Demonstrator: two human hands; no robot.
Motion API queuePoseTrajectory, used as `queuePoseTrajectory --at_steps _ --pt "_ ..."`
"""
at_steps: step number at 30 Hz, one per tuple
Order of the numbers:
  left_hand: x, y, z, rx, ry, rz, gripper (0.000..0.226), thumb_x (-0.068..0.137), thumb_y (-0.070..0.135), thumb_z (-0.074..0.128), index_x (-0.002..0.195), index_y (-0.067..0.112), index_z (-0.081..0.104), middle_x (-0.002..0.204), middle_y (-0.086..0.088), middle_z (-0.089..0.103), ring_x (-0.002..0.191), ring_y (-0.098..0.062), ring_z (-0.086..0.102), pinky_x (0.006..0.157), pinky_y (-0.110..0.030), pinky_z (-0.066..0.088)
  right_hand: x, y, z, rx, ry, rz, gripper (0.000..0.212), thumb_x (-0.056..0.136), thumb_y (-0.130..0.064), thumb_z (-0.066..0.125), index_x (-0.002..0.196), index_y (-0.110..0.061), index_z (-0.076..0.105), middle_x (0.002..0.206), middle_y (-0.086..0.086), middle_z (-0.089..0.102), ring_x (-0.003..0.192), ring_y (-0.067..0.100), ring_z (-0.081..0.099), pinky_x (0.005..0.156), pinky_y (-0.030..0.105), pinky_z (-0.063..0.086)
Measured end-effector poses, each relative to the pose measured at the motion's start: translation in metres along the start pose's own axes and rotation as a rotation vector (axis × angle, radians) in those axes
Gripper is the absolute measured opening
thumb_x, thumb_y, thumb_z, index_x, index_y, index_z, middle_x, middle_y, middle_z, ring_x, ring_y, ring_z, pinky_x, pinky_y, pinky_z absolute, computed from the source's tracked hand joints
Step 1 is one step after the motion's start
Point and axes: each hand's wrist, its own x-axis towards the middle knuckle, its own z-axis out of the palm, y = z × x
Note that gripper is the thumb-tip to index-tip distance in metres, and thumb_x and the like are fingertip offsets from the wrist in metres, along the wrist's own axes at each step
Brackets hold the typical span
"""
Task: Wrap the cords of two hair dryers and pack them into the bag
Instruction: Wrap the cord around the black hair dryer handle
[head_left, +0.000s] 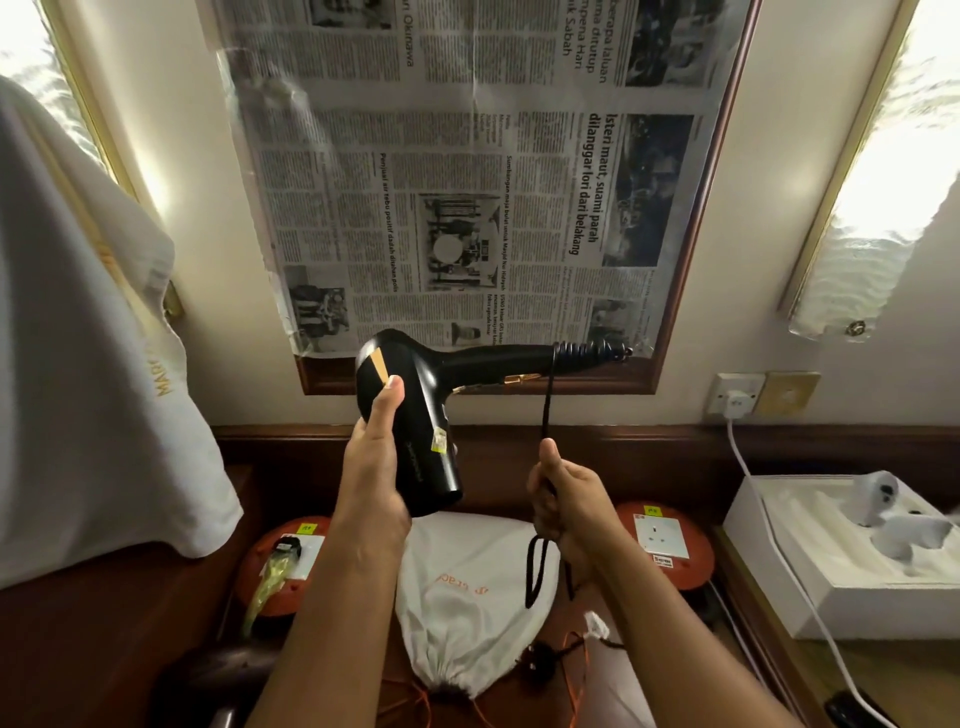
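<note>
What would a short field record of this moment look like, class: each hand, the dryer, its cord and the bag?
left hand: the left hand grips the black hair dryer by its barrel
right hand: the right hand grips the black cord
cord: a few turns coiled round the handle end, the rest hanging loose
bag: the white drawstring bag lies below the hands, its neck drawn closed

Cream wall (218, 322), newspaper-covered framed mirror (467, 156), bright lit side panels (893, 171), dark wooden desk (104, 649)
</note>
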Motion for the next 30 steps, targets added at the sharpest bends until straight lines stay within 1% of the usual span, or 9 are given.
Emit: queuePoseTrajectory --at_steps 3,7,11,14,18,21,24,27,30 --pt "-0.003 0.006 0.002 -0.036 -0.063 0.003 0.068 0.071 0.056 0.069 0.123 0.015 0.055 0.098 -0.016 0.068 0.075 -0.030 0.065 0.061 -0.036 0.056 0.019 -0.006 -0.011 -0.032 -0.056 -0.035 0.036 0.100 -0.032 0.045 0.082 -0.006 0.063 0.056 -0.001 0.041 0.048 0.011 0.035 0.046 0.024 0.032" --pt "-0.003 0.015 0.002 -0.023 -0.126 0.019 0.059 0.081 0.053 0.065 0.124 0.013 0.055 0.091 -0.013 0.068 0.072 -0.028 0.064 0.061 -0.035 0.056 0.042 -0.019 -0.024 -0.290 0.002 -0.114 0.028 0.102 -0.018 0.043 0.091 -0.006 0.065 0.058 0.000 0.042 0.052 0.014 0.038 0.053 0.029 0.035" --pt "-0.004 0.022 0.002 0.018 -0.209 0.021 0.059 0.084 0.054 0.061 0.126 0.014 0.052 0.097 -0.016 0.066 0.070 -0.029 0.064 0.058 -0.035 0.056 0.055 -0.045 -0.036 -0.614 0.138 -0.123 0.045 0.098 -0.043 0.043 0.078 -0.008 0.062 0.054 0.000 0.041 0.046 0.012 0.037 0.045 0.028 0.032" --pt "-0.005 0.025 0.001 0.049 -0.242 0.035 0.058 0.083 0.052 0.061 0.126 0.014 0.051 0.099 -0.017 0.065 0.070 -0.030 0.063 0.059 -0.035 0.056 0.061 -0.066 -0.049 -0.861 0.228 -0.150 0.051 0.095 -0.051 0.045 0.064 -0.014 0.062 0.054 -0.001 0.050 0.050 0.013 0.045 0.051 0.027 0.037" --pt "-0.006 0.024 -0.001 0.084 -0.225 0.018 0.064 0.080 0.053 0.063 0.129 0.014 0.050 0.102 -0.019 0.066 0.074 -0.031 0.066 0.062 -0.037 0.057 0.065 -0.099 -0.061 -1.277 0.253 -0.185 0.024 0.097 -0.019 0.051 0.082 -0.010 0.065 0.080 0.007 0.066 0.072 0.020 0.062 0.065 0.031 0.050" --pt "-0.005 0.026 -0.002 0.123 -0.203 0.004 0.070 0.075 0.055 0.065 0.130 0.014 0.051 0.101 -0.019 0.068 0.077 -0.031 0.068 0.063 -0.038 0.058 0.066 -0.127 -0.070 -1.198 0.227 -0.347 0.020 0.086 0.000 0.057 0.067 -0.003 0.062 0.068 0.010 0.063 0.064 0.025 0.060 0.059 0.035 0.049" --pt "-0.004 0.027 0.000 0.154 -0.196 0.009 0.071 0.072 0.055 0.065 0.129 0.015 0.052 0.098 -0.016 0.070 0.081 -0.030 0.069 0.063 -0.038 0.058 0.068 -0.159 -0.069 -1.326 0.203 -0.396 0.029 0.090 -0.017 0.064 0.063 -0.008 0.063 0.067 0.007 0.066 0.064 0.023 0.063 0.059 0.035 0.052" --pt "-0.003 0.026 0.004 0.195 -0.203 0.054 0.064 0.074 0.053 0.064 0.127 0.018 0.052 0.101 -0.018 0.069 0.081 -0.032 0.068 0.065 -0.040 0.059 0.064 -0.185 -0.060 -1.432 0.185 -0.464 0.032 0.090 -0.032 0.064 0.063 -0.016 0.059 0.066 0.000 0.062 0.056 0.014 0.058 0.050 0.022 0.043" --pt "0.000 0.024 0.010 0.209 -0.200 0.100 0.056 0.076 0.050 0.066 0.121 0.021 0.051 0.104 -0.018 0.068 0.084 -0.033 0.067 0.067 -0.042 0.058 0.057 -0.202 -0.055 -1.543 0.187 -0.560 0.036 0.082 -0.045 0.068 0.060 -0.020 0.054 0.067 0.000 0.062 0.053 0.014 0.057 0.048 0.021 0.038"
